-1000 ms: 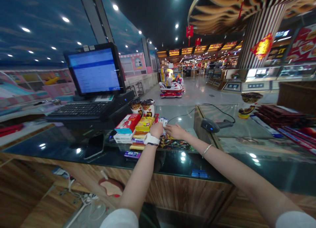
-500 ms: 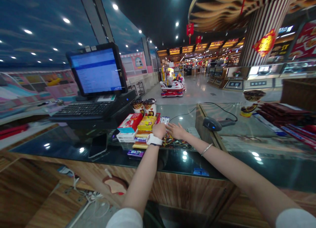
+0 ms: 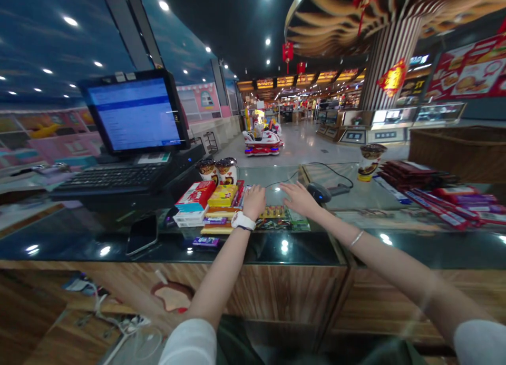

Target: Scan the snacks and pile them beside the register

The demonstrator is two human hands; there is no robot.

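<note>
The left hand curls beside the yellow box; I cannot tell its hold. The right hand spreads empty beside the scanner, two cups behind the box.

Glass-topped surface with wood-grain front; shiny grey floor; dark ceiling with round spotlights; slatted column; red lanterns; pink wall with window shape; lit display cases beyond.
</note>
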